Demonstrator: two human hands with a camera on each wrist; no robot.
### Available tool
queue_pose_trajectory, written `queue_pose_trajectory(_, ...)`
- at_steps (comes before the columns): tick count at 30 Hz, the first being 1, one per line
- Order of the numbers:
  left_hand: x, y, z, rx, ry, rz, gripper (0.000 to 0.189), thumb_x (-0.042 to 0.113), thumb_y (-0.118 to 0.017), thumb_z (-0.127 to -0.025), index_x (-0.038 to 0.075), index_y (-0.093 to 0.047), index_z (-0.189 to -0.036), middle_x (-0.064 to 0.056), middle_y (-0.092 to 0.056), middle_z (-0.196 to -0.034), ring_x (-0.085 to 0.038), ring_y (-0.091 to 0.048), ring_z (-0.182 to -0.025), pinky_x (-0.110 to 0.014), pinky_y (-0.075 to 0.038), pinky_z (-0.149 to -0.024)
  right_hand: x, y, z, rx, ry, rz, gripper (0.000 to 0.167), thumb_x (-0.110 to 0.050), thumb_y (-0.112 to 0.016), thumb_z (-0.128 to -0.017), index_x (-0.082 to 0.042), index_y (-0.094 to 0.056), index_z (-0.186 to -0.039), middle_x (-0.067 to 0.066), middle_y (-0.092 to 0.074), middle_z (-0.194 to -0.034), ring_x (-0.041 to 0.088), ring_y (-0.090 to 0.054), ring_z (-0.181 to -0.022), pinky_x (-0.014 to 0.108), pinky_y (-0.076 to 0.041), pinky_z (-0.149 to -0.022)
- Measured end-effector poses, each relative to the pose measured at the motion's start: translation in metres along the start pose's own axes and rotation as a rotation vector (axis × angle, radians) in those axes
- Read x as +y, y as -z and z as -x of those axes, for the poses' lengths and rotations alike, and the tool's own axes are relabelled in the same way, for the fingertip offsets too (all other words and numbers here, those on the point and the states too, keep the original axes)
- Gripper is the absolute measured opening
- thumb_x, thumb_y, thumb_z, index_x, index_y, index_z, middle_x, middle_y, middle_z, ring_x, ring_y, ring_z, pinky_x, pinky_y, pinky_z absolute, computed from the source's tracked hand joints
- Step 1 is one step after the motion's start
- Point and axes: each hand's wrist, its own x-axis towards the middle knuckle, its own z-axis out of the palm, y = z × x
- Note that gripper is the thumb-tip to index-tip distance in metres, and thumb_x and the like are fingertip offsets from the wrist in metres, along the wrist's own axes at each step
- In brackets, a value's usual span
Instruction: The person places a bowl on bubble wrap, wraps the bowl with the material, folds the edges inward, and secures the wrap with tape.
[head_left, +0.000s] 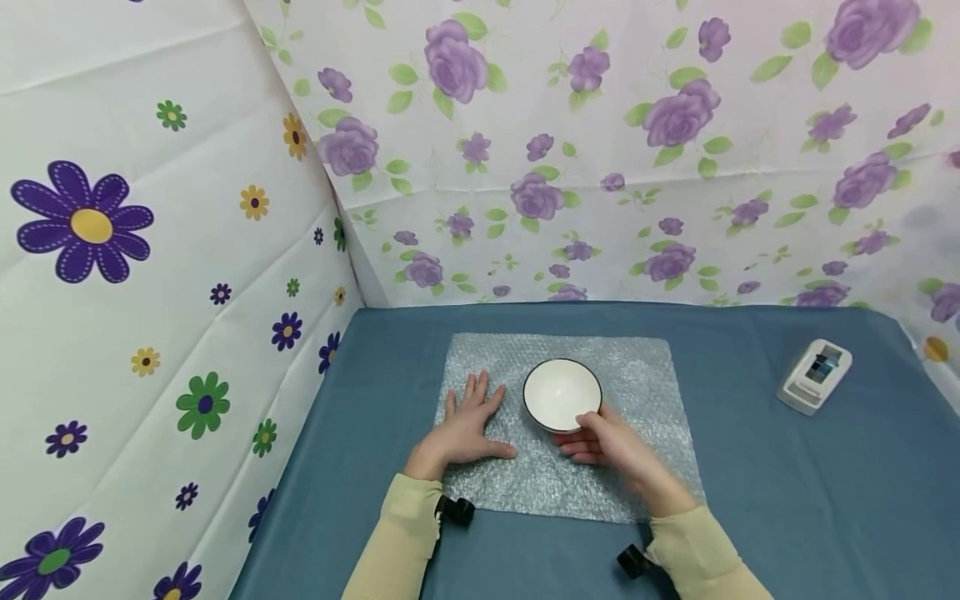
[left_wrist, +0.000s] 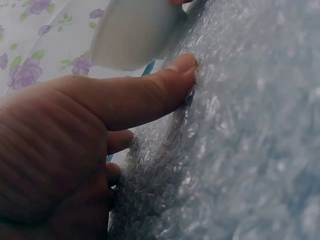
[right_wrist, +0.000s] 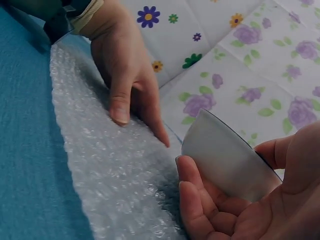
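A white bowl (head_left: 561, 392) with a thin dark rim is over the middle of a sheet of bubble wrap (head_left: 622, 467). My right hand (head_left: 611, 442) grips the bowl at its near right side, thumb over the rim and fingers under the outer wall; the right wrist view shows the bowl (right_wrist: 225, 155) tilted. My left hand (head_left: 467, 429) rests on the left part of the bubble wrap with fingers spread. In the left wrist view the thumb (left_wrist: 145, 97) lies along the wrap's surface, and the bowl (left_wrist: 135, 35) is just beyond it.
A white dispenser-like object with a dark insert (head_left: 816, 375) stands at the right on the blue tablecloth (head_left: 780, 483). Flower-printed cloths (head_left: 536, 196) hang behind and at the left of the table.
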Motion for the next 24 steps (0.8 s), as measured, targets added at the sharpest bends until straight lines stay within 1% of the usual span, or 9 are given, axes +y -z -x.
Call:
queue_pose_trajectory(8,-0.001,0.000,-0.001,-0.002,0.006,-0.004,0.109,0.050,-0.086,-0.091,0.012,-0.023,-0.172,-0.018,0.009,-0.177,-0.038,0.016,-0.162,-0.069,0.012,-0.124,0.008,0.001,-0.006,-0.002,-0.008,-0.025,0.062,-0.018,-0.042,-0.111,-0.001,-0.017,-0.165,0.026,-0.074,-0.122,0.024,-0.079,-0.098,0.034,-0.064,-0.083)
queue_pose_trajectory(12,0.000,0.001,-0.001,-0.001,0.007,-0.010,0.110,0.050,-0.086,-0.090,0.011,-0.024,-0.172,-0.019,0.009,-0.177,-0.039,0.016,-0.162,-0.070,0.011,-0.124,0.010,0.002,-0.008,0.000,-0.009,-0.030,0.062,-0.020,-0.040,-0.113,-0.004,-0.014,-0.167,0.026,-0.074,-0.122,0.024,-0.079,-0.098,0.033,-0.064,-0.084)
queue_pose_trajectory(15,0.000,0.002,-0.002,0.000,0.006,-0.017,0.110,0.050,-0.086,-0.090,0.012,-0.024,-0.172,-0.019,0.009,-0.177,-0.038,0.015,-0.162,-0.070,0.011,-0.124,0.010,0.002,-0.007,-0.008,-0.001,-0.036,0.063,-0.020,-0.040,-0.113,-0.004,-0.013,-0.167,0.026,-0.074,-0.123,0.025,-0.079,-0.099,0.034,-0.064,-0.084)
queue_pose_trajectory(20,-0.001,0.001,-0.001,-0.005,0.009,-0.019,0.110,0.050,-0.086,-0.090,0.012,-0.023,-0.172,-0.018,0.009,-0.177,-0.038,0.016,-0.162,-0.069,0.012,-0.124,0.012,0.003,-0.007,-0.001,0.011,-0.041,0.067,-0.019,-0.039,-0.112,-0.006,-0.008,-0.169,0.027,-0.073,-0.125,0.029,-0.078,-0.104,0.037,-0.064,-0.086)
queue_pose_trajectory(24,-0.002,0.000,-0.001,0.001,0.004,-0.014,0.111,0.049,-0.087,-0.090,0.009,-0.024,-0.172,-0.021,0.008,-0.177,-0.040,0.014,-0.162,-0.070,0.010,-0.124,0.013,0.002,-0.008,0.012,0.017,-0.026,0.067,-0.022,-0.042,-0.112,-0.008,-0.012,-0.170,0.027,-0.073,-0.126,0.031,-0.077,-0.109,0.037,-0.063,-0.088)
